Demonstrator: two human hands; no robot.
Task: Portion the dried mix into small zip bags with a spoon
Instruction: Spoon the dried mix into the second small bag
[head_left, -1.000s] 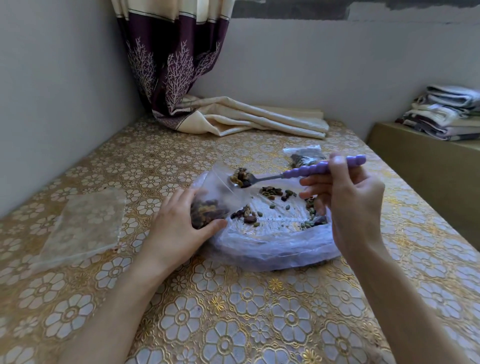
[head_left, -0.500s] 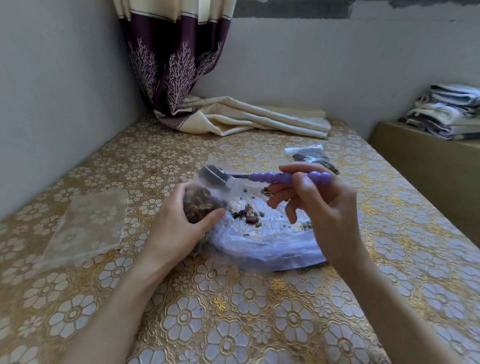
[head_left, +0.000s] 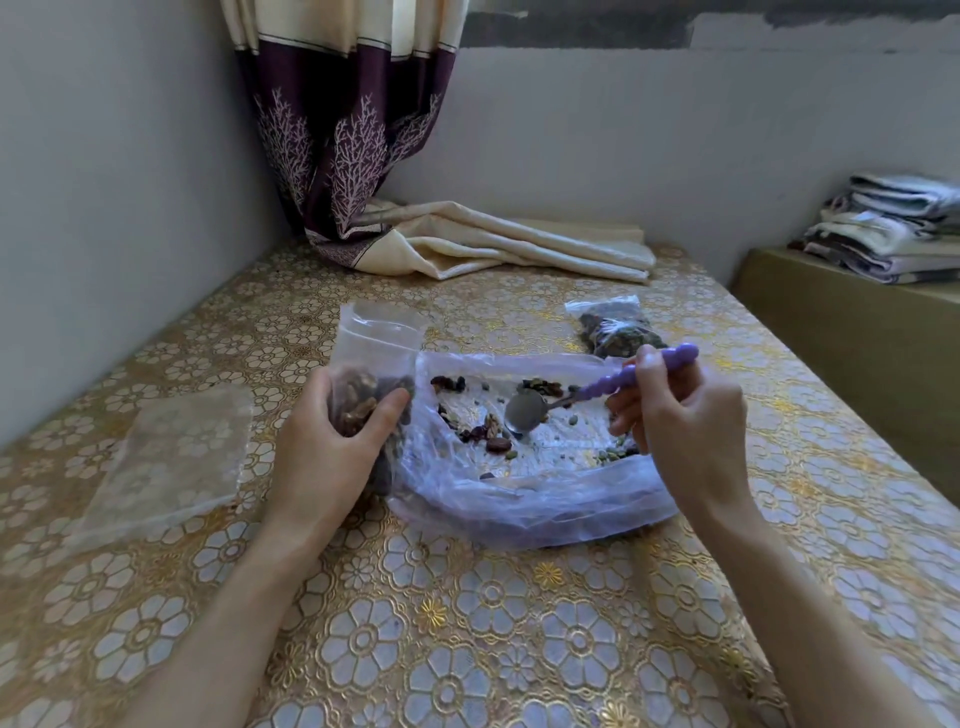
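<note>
My left hand (head_left: 332, 452) grips a small clear zip bag (head_left: 375, 358), upright and partly filled with brown dried mix, its open mouth at the top. My right hand (head_left: 685, 421) holds a spoon (head_left: 524, 413) by its purple beaded handle. The metal bowl of the spoon points down into a large crumpled clear plastic bag (head_left: 519, 499) lying open on the table. Scattered bits of dried mix (head_left: 488, 434) lie inside that bag, next to the spoon's bowl.
A filled, closed small bag (head_left: 613, 327) lies behind the large bag at the right. A stack of empty zip bags (head_left: 171, 462) lies at the left. A curtain and folded cloth (head_left: 498, 244) sit at the back. Walls bound the table left and behind.
The spoon tipped its load into the small bag, then my right hand swung it back right and down into the large bag. My left hand kept hold of the small bag.
</note>
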